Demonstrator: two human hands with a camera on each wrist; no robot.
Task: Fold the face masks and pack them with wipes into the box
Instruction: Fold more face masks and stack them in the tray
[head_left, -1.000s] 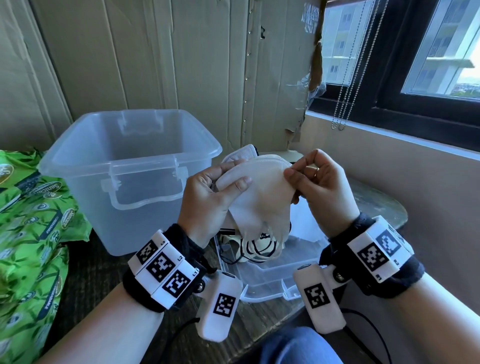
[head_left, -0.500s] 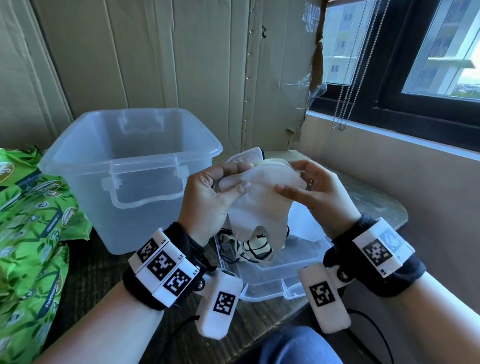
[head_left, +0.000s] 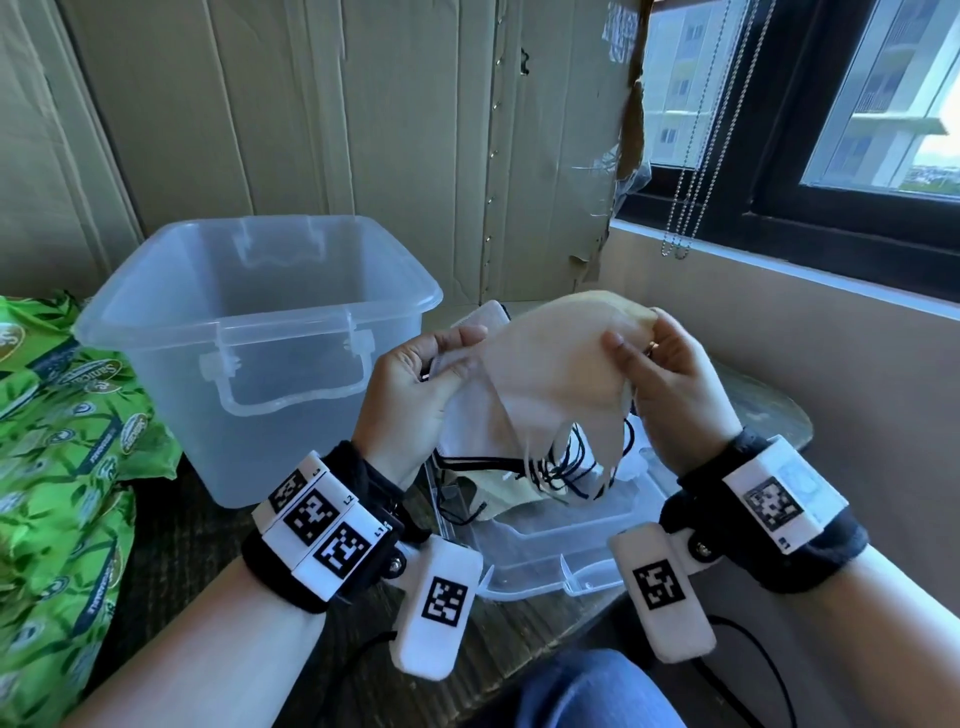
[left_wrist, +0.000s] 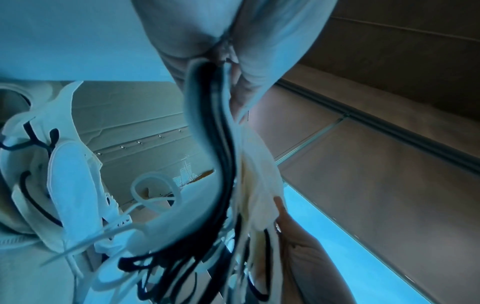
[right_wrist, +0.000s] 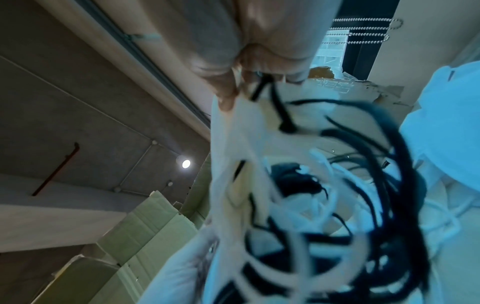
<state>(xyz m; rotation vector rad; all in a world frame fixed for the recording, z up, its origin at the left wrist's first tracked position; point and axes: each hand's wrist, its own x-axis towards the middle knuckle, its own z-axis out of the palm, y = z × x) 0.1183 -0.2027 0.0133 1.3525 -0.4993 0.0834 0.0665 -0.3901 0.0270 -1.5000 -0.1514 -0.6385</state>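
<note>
Both hands hold up a cream face mask (head_left: 550, 374) in front of me. My left hand (head_left: 415, 384) pinches its left end between thumb and fingers, and my right hand (head_left: 660, 374) pinches its right end. White and black ear loops (head_left: 561, 467) dangle below it. In the left wrist view the mask edge (left_wrist: 213, 127) hangs from the fingers above more masks (left_wrist: 64, 185). The right wrist view shows the mask (right_wrist: 233, 156) with tangled loops (right_wrist: 350, 185). More masks (head_left: 488, 483) lie on a clear lid (head_left: 545, 551). The clear plastic box (head_left: 249, 332) stands open to the left, nothing visible inside.
Green wipe packs (head_left: 62, 467) are piled at the far left on the dark table (head_left: 171, 551). Cardboard (head_left: 363, 130) lines the wall behind the box. A window (head_left: 831, 104) with a bead chain (head_left: 685, 182) is on the right. My knee (head_left: 597, 696) shows at the bottom.
The hands have drawn apart and spread the mask wider. The right hand moved right and up along the mask to its right end.
</note>
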